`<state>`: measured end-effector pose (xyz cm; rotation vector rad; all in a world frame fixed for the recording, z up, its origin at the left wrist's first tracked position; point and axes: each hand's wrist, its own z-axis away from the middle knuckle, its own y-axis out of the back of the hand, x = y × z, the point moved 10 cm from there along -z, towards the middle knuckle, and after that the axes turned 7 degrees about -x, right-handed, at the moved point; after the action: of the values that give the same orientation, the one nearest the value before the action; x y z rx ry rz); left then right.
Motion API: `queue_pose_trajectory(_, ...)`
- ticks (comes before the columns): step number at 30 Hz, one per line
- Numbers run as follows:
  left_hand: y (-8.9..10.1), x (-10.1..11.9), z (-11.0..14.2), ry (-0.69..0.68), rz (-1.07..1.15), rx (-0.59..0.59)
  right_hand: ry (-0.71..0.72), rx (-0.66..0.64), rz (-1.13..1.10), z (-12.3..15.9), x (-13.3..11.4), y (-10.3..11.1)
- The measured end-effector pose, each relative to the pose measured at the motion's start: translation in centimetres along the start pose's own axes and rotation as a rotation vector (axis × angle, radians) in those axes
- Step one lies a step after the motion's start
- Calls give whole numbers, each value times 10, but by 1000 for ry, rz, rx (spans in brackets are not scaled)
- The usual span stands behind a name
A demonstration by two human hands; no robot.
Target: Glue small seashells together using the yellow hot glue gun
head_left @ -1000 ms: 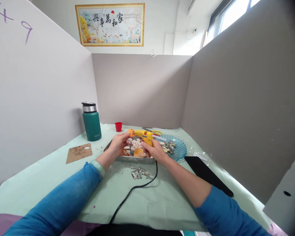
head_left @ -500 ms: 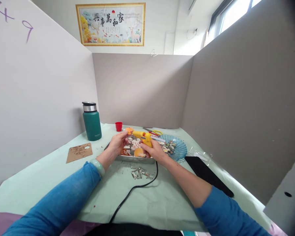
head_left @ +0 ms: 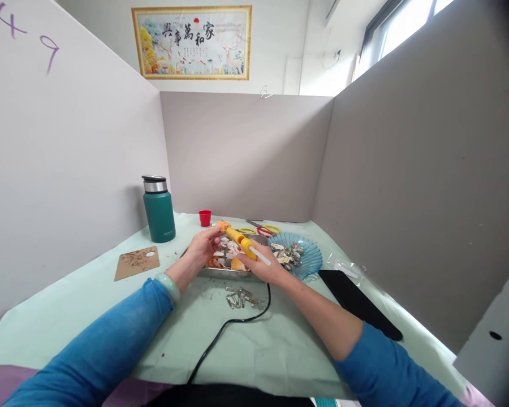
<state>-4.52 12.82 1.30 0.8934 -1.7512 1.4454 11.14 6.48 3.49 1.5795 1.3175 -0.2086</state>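
In my left hand (head_left: 204, 245) a small orange piece, shell-like in look (head_left: 223, 225), is pinched between the fingertips. My right hand (head_left: 263, 262) is wrapped round a yellow hot glue gun (head_left: 241, 239), a clear glue stick poking out of its rear. The gun's nozzle is at the orange piece; whether they touch I cannot tell. Beneath both hands sits a metal tray (head_left: 227, 273) of shells, partly hidden. A black cord (head_left: 224, 323) runs from below my right hand to the table's front edge. Small metal pin backs or clips (head_left: 240, 298) lie in front of the tray.
A blue scalloped plate (head_left: 315, 259) with small flower-like pieces stands right of the tray. Scissors (head_left: 268, 229) and a red cup (head_left: 205, 218) are behind. A green flask (head_left: 158, 213) and brown card (head_left: 136, 263) lie left, a black strip (head_left: 359, 304) right. Partitions surround the table.
My right hand has tilted the glue gun, its rear swinging down and toward me. My left hand with the orange piece has shifted slightly left.
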Motion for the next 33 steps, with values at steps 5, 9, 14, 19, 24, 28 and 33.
queue_pose_trajectory(5, -1, 2, -2, -17, 1, -22, 21, 9, 106, 1, -7, 2)
queue_pose_trajectory(9, -1, 2, -1, -15, -1, -19, 24, 18, 151, 1, -7, 1)
queue_pose_trajectory(14, -3, 5, 0, -25, -15, -24, 19, 17, 160, 1, -8, 1)
queue_pose_trajectory(19, -2, 5, -1, -20, -27, -27, 23, 17, 190, 1, -11, 2)
queue_pose_trajectory(24, -2, 4, -1, -8, -17, -23, 11, 21, 185, 1, -10, 2)
queue_pose_trajectory(28, -4, 4, -1, -15, -10, -39, 21, 71, 125, 1, -7, 5)
queue_pose_trajectory(33, -2, 3, -1, -9, -14, -8, -133, 30, -191, -2, 13, -1)
